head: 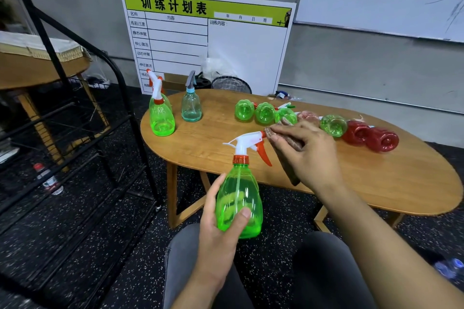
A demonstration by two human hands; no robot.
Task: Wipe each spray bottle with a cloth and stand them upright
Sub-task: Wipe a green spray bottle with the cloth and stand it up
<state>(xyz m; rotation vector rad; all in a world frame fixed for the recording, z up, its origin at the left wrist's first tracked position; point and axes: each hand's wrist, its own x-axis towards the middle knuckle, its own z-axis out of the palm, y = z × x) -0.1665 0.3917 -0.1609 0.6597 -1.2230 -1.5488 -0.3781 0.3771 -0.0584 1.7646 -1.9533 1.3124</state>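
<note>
My left hand [218, 223] grips a green spray bottle [238, 198] upright in front of the table's near edge, thumb across its body. My right hand [303, 155] holds a brown cloth [288, 163] against the bottle's white and orange nozzle. Two green bottles [162, 115] and a pale blue bottle [191, 105] stand upright at the left end of the wooden table [376, 178]. Several green bottles [263, 113], a pink one [308, 116] and two red bottles [371, 137] lie on their sides in a row along the far side.
A black metal rack [82, 118] stands to the left of the table. A printed schedule board [206, 40] leans on the wall behind, with a racket head [231, 84] in front of it. A small bottle [47, 178] lies on the dark floor. My knees are below.
</note>
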